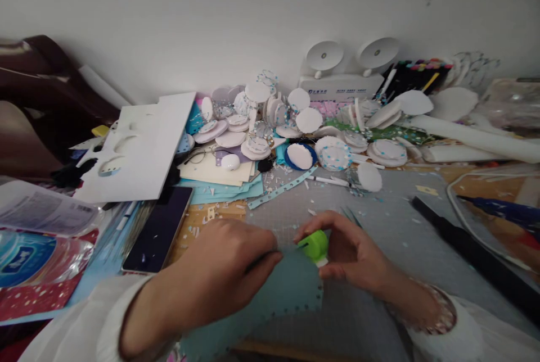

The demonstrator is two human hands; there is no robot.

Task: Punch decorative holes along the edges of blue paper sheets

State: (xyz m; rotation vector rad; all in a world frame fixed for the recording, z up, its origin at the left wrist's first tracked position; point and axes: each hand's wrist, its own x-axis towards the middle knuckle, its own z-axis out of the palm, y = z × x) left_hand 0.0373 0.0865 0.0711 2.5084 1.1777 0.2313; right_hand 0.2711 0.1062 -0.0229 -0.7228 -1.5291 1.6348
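Observation:
My left hand (223,272) is closed in a pinch on a pale blue paper sheet (291,289), which hangs at a slant below the fingers. Small punched shapes run along the sheet's lower edge. Thumb and fingers of my right hand (358,255) grip a bright green craft punch (314,246) from the right side. The punch sits at the sheet's upper right edge; whether the paper is inside its slot is hard to make out. Past the hands, a narrow blue strip (282,188) with similar small holes lies on the grey cutting mat (405,210).
Several white discs (257,147) trimmed with blue beads crowd the back. A dark phone (159,230), a white board (135,154) and a tissue pack (34,255) stand left. A black bar-shaped tool (472,255) and a blue glue gun (502,207) lie right. Paper scraps are scattered about.

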